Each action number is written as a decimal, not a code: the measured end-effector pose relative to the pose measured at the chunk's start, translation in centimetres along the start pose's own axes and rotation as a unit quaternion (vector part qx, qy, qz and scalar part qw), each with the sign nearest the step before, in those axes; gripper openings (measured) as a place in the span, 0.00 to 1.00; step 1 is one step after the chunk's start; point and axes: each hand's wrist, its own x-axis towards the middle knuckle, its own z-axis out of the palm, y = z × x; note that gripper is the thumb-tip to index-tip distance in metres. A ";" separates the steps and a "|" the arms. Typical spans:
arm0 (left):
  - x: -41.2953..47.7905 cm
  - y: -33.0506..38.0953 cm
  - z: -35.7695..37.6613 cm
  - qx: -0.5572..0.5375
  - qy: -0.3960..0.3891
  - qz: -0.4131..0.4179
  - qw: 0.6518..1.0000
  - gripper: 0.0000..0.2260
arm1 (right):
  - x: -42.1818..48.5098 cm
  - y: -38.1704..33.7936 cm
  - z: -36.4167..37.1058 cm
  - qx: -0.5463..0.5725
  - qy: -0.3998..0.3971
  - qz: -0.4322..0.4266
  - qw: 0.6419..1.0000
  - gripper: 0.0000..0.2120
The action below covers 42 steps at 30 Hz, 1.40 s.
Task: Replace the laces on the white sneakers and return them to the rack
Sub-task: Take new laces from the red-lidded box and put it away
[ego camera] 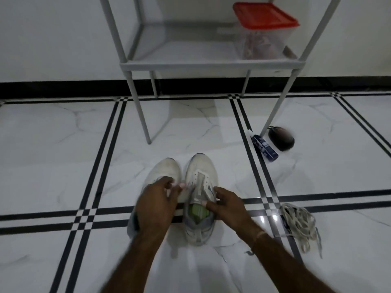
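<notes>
Two bare forearms enter from the bottom edge, nearest the camera. The right one carries a thin band [260, 235] at the wrist.

The left hand [156, 199] sits over the rear half of the left sneaker [167, 170]. Its fingers are curved, with the tips reaching toward the gap between the shoes. The hand is motion-blurred, so I cannot tell whether it grips anything.

The right hand [228, 205] grips the right sneaker [201, 168] at the collar. The thumb presses inside the opening and the fingers wrap the outer side.

Both white sneakers stand upright on the marble floor [63, 144], side by side and touching, toes pointing away from the camera. The right sneaker's eyelet rows and tongue are exposed, and a green insole [197, 212] shows inside the opening.

A loose tangle of pale laces [300, 223] lies on the floor to the right of the shoes, well apart from them.

The grey rack [190, 64] stands beyond the sneakers against the wall. On its visible shelf, at the right end, sits a clear container [264, 39] with a red lid. Its contents are indistinct.

Beside the rack's front right leg lie a blue tube [264, 148] and a rounded black object [281, 137], too blurred to identify.
</notes>
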 end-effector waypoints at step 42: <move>21.5 36.0 -7.1 -0.321 0.036 0.093 0.942 0.33 | 9.4 -34.8 -24.0 -0.207 0.307 -0.280 0.886 0.31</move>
